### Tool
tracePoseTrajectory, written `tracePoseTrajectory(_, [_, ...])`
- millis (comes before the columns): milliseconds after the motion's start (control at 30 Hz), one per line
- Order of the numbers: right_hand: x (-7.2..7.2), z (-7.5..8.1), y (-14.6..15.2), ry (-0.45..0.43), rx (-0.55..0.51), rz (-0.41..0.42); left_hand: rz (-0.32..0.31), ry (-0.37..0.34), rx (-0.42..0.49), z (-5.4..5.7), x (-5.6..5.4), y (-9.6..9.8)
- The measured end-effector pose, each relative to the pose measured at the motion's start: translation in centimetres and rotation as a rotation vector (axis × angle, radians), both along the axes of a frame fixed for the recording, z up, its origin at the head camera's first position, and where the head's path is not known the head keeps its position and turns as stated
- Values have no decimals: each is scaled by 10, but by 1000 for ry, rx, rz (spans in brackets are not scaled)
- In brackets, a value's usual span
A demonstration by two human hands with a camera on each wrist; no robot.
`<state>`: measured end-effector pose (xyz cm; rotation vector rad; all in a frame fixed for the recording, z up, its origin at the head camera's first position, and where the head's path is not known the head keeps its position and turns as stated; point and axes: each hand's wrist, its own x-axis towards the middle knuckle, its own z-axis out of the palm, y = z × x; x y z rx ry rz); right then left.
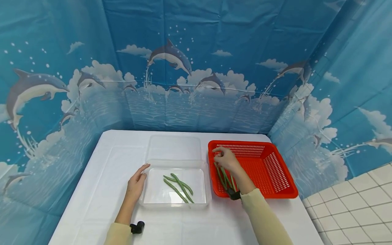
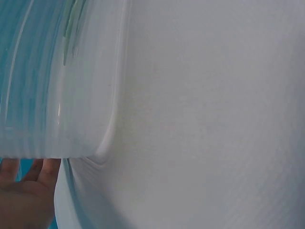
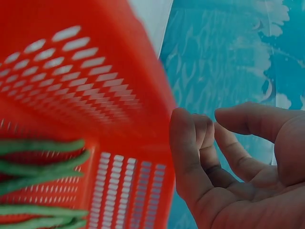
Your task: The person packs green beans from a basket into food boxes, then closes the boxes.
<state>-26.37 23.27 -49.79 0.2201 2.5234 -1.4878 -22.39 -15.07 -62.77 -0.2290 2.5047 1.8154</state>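
My left hand (image 1: 136, 185) rests with relaxed fingers against the left side of a clear plastic container (image 1: 196, 205). Several green beans (image 1: 176, 192) lie crossed on that container's floor. Over the left end of a red plastic basket (image 1: 261, 166) is my right hand (image 1: 227, 159), fingers loosely bent and nothing held. More green beans (image 1: 221, 177) lie in the basket below it, partly hidden by the hand and wrist. The right wrist view shows a gap between thumb and fingertips (image 3: 226, 117), close to the basket's wall.
Behind the container a flat transparent lid (image 1: 174, 147) lies on the white tablecloth (image 1: 113, 163). The basket stands at the table's right side, with perforated walls. Dolphin-printed curtains (image 1: 196, 105) enclose the back and sides. White tiles (image 1: 358, 204) show at lower right.
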Motion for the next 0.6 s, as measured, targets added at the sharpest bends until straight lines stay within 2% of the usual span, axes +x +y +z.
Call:
tracePoseTrajectory(233, [0,-8,33,-34,7,-51,-8,2,9,0,0,0])
tracePoseTrajectory(400, [-6,-18,62,-83,-20,-88,-4,0,6,0,0,1])
tracePoseTrajectory(600, [-13,-29,89,-151,-4,-145,4,-3,0,-1,-1,0])
